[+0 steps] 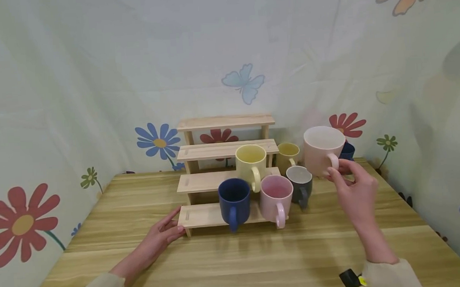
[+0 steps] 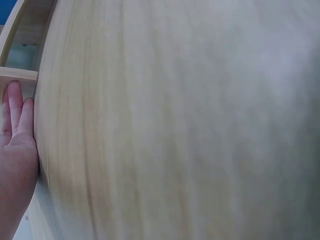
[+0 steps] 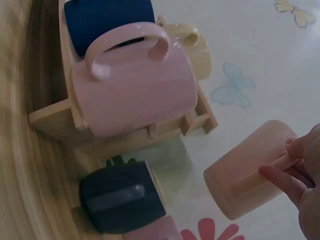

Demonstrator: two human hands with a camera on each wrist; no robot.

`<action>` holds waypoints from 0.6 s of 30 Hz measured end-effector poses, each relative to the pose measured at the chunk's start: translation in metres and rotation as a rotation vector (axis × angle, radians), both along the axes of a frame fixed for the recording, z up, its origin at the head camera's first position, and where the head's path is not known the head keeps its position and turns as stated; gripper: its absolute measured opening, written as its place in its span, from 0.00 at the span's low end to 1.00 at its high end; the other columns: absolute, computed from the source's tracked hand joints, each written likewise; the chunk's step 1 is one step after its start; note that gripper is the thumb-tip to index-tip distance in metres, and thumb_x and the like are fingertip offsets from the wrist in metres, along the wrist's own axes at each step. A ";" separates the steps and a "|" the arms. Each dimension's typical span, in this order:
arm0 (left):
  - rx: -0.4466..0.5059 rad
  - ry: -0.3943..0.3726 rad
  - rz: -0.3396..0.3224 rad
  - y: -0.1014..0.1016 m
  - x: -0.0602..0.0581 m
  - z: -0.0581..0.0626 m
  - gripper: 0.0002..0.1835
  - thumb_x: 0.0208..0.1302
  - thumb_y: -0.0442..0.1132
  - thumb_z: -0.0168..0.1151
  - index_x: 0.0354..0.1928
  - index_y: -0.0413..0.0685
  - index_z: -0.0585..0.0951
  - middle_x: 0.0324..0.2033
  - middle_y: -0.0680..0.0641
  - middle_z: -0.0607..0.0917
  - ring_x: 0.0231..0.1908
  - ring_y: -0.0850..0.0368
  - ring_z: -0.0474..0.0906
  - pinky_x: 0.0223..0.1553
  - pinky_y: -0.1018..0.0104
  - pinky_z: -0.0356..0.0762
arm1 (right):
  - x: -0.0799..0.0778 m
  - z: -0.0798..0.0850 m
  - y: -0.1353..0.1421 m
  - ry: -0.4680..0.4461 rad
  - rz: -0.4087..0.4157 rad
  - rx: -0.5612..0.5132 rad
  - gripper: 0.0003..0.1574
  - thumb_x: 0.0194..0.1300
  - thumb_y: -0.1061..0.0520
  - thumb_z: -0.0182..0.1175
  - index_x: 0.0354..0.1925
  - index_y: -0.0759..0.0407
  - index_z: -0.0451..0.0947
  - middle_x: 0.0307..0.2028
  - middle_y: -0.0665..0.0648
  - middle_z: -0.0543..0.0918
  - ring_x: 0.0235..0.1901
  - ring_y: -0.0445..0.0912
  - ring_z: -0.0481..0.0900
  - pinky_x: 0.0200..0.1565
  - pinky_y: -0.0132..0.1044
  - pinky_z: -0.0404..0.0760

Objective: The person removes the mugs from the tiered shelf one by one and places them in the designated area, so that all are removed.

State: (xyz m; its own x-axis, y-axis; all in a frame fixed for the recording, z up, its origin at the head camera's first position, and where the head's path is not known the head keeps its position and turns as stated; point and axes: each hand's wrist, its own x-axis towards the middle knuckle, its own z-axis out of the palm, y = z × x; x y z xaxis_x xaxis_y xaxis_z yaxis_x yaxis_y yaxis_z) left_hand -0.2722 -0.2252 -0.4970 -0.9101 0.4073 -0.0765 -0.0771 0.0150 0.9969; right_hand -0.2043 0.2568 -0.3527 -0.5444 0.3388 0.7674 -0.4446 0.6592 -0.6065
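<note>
In the head view my right hand (image 1: 355, 185) pinches the handle of a pale pink mug (image 1: 323, 150), held in the air right of a stepped wooden rack (image 1: 202, 215). My left hand (image 1: 162, 236) touches the left end of the rack's lowest step with extended fingers; the left wrist view shows those fingers (image 2: 16, 107) against the wood. On the lowest step stand a navy blue mug (image 1: 234, 199) and a pink mug (image 1: 275, 197). A yellow mug (image 1: 250, 162) is on the step above. The right wrist view shows the held mug (image 3: 252, 170) tilted.
Right of the rack on the wooden table (image 1: 258, 262) stand a dark grey mug (image 1: 300, 185) and a darker yellow mug (image 1: 287, 156). Another navy mug (image 1: 347, 151) is partly hidden behind my right hand. A flower-printed curtain (image 1: 195, 55) surrounds the table.
</note>
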 end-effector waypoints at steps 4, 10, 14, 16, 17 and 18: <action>-0.039 0.009 -0.006 -0.002 -0.001 -0.001 0.42 0.71 0.38 0.58 0.79 0.52 0.46 0.54 0.46 0.77 0.53 0.63 0.80 0.60 0.73 0.78 | -0.005 -0.016 0.015 -0.026 -0.005 -0.012 0.15 0.59 0.68 0.67 0.45 0.75 0.80 0.34 0.70 0.83 0.31 0.15 0.75 0.35 0.09 0.75; -0.059 0.030 -0.026 -0.005 -0.003 -0.004 0.41 0.73 0.39 0.56 0.79 0.53 0.46 0.56 0.44 0.76 0.55 0.63 0.79 0.61 0.73 0.77 | -0.013 -0.035 0.035 -0.065 -0.033 -0.009 0.14 0.61 0.68 0.66 0.45 0.75 0.80 0.33 0.69 0.82 0.28 0.13 0.74 0.32 0.08 0.74; -0.052 0.032 -0.035 -0.005 -0.003 -0.005 0.41 0.73 0.39 0.56 0.79 0.53 0.45 0.57 0.42 0.75 0.55 0.63 0.79 0.61 0.72 0.77 | -0.017 -0.047 0.044 -0.079 -0.032 -0.026 0.13 0.60 0.69 0.66 0.43 0.75 0.80 0.30 0.61 0.82 0.27 0.15 0.74 0.33 0.09 0.75; -0.052 0.028 -0.036 -0.005 -0.003 -0.004 0.41 0.73 0.39 0.56 0.80 0.54 0.45 0.57 0.41 0.75 0.55 0.62 0.79 0.62 0.71 0.77 | -0.018 -0.052 0.047 -0.094 -0.040 -0.037 0.12 0.59 0.69 0.67 0.43 0.74 0.81 0.28 0.50 0.81 0.27 0.16 0.75 0.32 0.10 0.76; -0.052 0.024 -0.031 -0.005 -0.003 -0.004 0.41 0.73 0.40 0.56 0.79 0.54 0.45 0.58 0.41 0.75 0.55 0.62 0.79 0.62 0.71 0.77 | -0.018 -0.054 0.048 -0.104 -0.046 -0.043 0.12 0.59 0.68 0.67 0.42 0.74 0.81 0.28 0.44 0.80 0.27 0.16 0.75 0.31 0.10 0.76; -0.055 0.021 -0.029 -0.005 -0.003 -0.004 0.41 0.72 0.40 0.57 0.79 0.54 0.46 0.58 0.40 0.75 0.55 0.62 0.79 0.62 0.71 0.77 | -0.018 -0.056 0.050 -0.114 -0.052 -0.048 0.12 0.59 0.68 0.67 0.42 0.73 0.81 0.27 0.39 0.78 0.26 0.17 0.75 0.30 0.10 0.76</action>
State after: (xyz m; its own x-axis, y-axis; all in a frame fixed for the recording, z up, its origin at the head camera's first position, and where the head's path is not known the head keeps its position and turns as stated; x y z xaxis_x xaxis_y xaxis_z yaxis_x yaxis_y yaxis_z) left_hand -0.2752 -0.2298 -0.5009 -0.8997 0.4291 -0.0805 -0.0547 0.0721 0.9959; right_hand -0.2224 0.3065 -0.4083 -0.6084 0.4037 0.6833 -0.3369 0.6482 -0.6829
